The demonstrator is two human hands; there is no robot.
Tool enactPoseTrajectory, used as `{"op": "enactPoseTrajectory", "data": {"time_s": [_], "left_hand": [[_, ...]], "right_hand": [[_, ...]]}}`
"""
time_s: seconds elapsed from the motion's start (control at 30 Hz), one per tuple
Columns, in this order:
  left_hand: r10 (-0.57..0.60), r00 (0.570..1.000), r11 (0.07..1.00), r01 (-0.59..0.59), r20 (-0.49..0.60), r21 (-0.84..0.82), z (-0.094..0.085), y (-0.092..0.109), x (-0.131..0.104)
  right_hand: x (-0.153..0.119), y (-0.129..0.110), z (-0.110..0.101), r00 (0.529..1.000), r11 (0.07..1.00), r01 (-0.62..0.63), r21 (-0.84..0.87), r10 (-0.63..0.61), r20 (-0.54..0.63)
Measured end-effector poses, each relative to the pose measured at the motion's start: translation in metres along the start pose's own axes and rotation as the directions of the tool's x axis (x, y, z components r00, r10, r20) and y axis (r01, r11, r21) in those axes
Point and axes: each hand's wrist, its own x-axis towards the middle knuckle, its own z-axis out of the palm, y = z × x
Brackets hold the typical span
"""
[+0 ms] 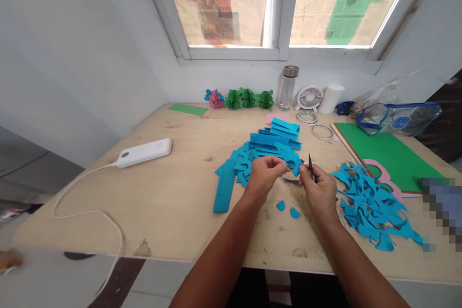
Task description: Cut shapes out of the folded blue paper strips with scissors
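Observation:
My left hand (pixel 268 173) pinches the left side of a blue paper piece (pixel 290 156) above the middle of the table. On its right side, my right hand (pixel 317 183) grips the paper's edge, with a dark pointed tool (pixel 311 166) standing up between its fingers. Just behind and left of my hands lie folded blue paper strips (pixel 269 141) and curved blue cut-outs (pixel 244 162). Two small blue scraps (pixel 295 212) rest in front, between my forearms. A pile of blue offcuts (pixel 375 202) spreads right of my right hand.
A white power bank (pixel 144 152) with a cable lies left. Green and pink paper figures (pixel 248 98), a glass bottle (pixel 288 89), a small fan (pixel 309 98) and tape rolls (pixel 322 132) stand or lie behind. Green sheets (pixel 390 154) and a clear bag (pixel 397 118) are right.

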Motion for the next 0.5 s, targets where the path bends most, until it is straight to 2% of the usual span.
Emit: {"op": "enactPoseTrajectory", "data": {"time_s": [0.17,0.33,0.5], "left_hand": [[-0.016,0.991,0.993,0.001,0.132,0.116,-0.006,0.000,0.001],[0.012,0.997,0.997,-0.018,0.079,0.069,-0.013,-0.003,0.006],[-0.065,0.997,0.997,0.067,0.049,-0.048,-0.016,0.001,0.007]], "right_hand": [[0.002,0.009,0.001,0.995,0.987,-0.098,0.130,0.094,0.037],[0.003,0.017,0.002,0.984,0.950,-0.176,0.258,0.160,0.079],[0.003,0.017,0.003,0.972,0.909,-0.230,0.348,0.201,0.119]]}}
